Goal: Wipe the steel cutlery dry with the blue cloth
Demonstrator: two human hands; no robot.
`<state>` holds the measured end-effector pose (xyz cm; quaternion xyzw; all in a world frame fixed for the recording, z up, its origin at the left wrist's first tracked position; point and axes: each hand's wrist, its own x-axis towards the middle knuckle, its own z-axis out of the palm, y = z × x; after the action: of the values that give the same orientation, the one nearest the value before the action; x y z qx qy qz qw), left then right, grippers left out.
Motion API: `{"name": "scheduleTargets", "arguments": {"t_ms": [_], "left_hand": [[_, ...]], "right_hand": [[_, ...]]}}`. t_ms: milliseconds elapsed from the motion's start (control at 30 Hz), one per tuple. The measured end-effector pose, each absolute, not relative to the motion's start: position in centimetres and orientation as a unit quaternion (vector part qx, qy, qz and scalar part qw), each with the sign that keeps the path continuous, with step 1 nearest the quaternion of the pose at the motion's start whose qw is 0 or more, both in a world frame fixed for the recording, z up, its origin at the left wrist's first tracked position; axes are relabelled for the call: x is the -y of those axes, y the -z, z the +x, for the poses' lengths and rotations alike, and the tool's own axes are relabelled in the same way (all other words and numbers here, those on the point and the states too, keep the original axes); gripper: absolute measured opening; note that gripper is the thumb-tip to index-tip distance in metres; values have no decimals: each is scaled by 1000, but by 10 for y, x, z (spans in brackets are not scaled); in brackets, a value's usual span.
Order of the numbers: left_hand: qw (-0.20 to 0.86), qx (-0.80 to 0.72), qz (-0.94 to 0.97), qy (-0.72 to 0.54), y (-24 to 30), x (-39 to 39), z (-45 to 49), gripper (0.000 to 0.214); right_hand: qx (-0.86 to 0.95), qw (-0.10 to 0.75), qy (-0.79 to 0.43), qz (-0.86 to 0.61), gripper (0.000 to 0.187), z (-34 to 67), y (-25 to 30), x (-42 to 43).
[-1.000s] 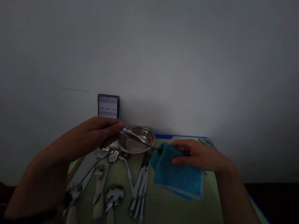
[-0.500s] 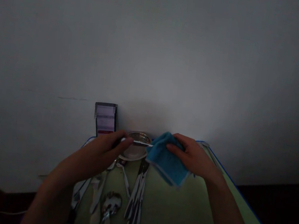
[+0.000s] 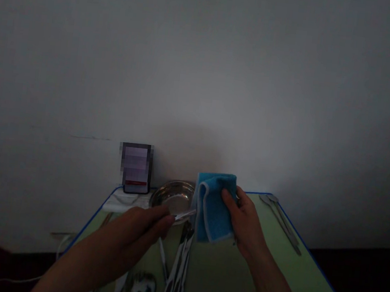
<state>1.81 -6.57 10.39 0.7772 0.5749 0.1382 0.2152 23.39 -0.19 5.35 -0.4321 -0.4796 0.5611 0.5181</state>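
My left hand (image 3: pixel 150 222) is closed around a thin silver piece of cutlery (image 3: pixel 185 214). Its far end reaches the edge of a blue cloth (image 3: pixel 217 213), so I cannot tell its kind. The cloth hangs folded from my right hand (image 3: pixel 244 221), pinched between thumb and fingers. Just behind my left hand stands a round metal bowl (image 3: pixel 165 190). Below it, a bundle of table knives (image 3: pixel 177 274) lies lengthwise on the green table (image 3: pixel 233 280). Left of the knives is a shiny slotted serving spoon (image 3: pixel 141 289), partly cut off by the frame's bottom.
A phone (image 3: pixel 137 170) leans upright against the wall at the back left, beside a folded white cloth or tissue (image 3: pixel 122 202). Two long-handled spoons (image 3: pixel 282 225) lie near the table's right edge. Blue trim borders the tabletop, and a white cable (image 3: pixel 10 280) runs at lower left.
My left hand has moved down and slightly right with the cutlery piece. In my right hand the cloth now hangs more upright and folded. The view has tilted up a little.
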Motion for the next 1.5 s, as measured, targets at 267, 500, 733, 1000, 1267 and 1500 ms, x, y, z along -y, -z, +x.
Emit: {"name": "scheduleTargets", "arguments": {"t_ms": [267,500,733,1000,1267,1500], "left_hand": [[202,-586,764,-179,-102,60,10,40],[209,-570,765,-213,-101,56,8,35],[200,-556,783,-192,-107,58,7,30],[171,-555,796,-171,-103,52,18,31],[124,-583,792,-134,-94,46,17,35],[118,-583,794,-123,-98,46,23,35]], "right_hand": [[432,460,-674,-384,32,234,-53,2],[437,497,-644,-384,30,233,-53,3],[603,421,-556,-388,25,252,-63,7],[742,313,-439,-397,25,267,-74,8],[798,291,-291,-440,19,261,-73,10],[804,284,-281,-441,16,257,-75,12]]}}
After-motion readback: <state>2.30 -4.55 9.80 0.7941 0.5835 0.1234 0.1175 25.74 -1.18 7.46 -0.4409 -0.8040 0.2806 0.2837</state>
